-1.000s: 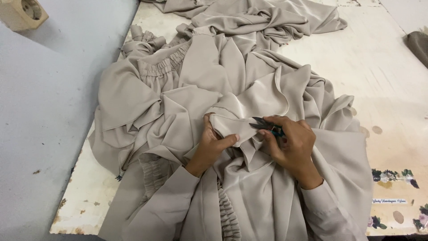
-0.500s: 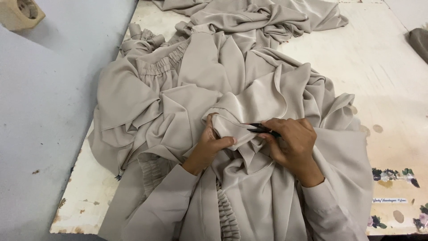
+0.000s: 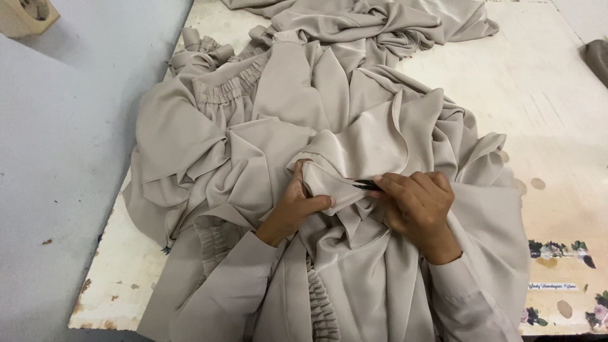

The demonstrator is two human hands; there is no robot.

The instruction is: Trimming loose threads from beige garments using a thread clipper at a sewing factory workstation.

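Note:
A large beige garment (image 3: 304,114) with gathered elastic bands lies rumpled over a worn white table (image 3: 544,107). My left hand (image 3: 296,206) pinches a folded seam of the cloth and holds it up. Just to its right, my right hand (image 3: 415,206) grips a small dark cutting tool (image 3: 366,185), whose tip touches that seam. Both wrists are covered by beige sleeves the same colour as the cloth.
The table's left edge (image 3: 120,215) borders a grey-blue floor (image 3: 57,158). A cream box-like object (image 3: 25,16) sits at the top left corner. A dark piece of cloth (image 3: 598,57) shows at the right edge. Floral stickers (image 3: 560,250) mark the table's near right.
My hands have shifted slightly along the seam. The fold held by my left hand has been pulled tauter, and the tool tip now points left along the edge.

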